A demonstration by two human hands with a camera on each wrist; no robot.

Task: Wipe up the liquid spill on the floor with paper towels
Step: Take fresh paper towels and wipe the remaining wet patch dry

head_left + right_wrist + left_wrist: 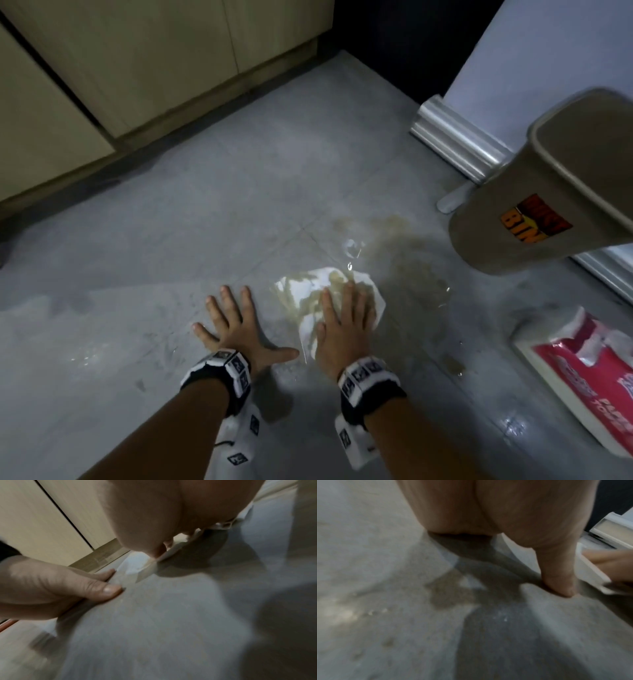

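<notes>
A yellowish liquid spill (407,270) spreads over the grey floor tiles in the head view, right of centre. A white paper towel (305,291), soaked yellow in patches, lies on its left part. My right hand (344,318) lies flat on the towel with straight fingers, pressing it down. My left hand (233,322) rests flat on the bare floor just left of the towel, fingers spread, holding nothing. In the left wrist view a damp patch (448,595) marks the floor near my thumb (556,580). The right wrist view shows the towel's edge (145,568) under my palm.
A beige waste bin (534,192) stands at the right, beside a white appliance with a metal base strip (459,140). A red-and-white paper towel pack (582,373) lies on the floor at the lower right. Beige cabinets (137,68) line the far left.
</notes>
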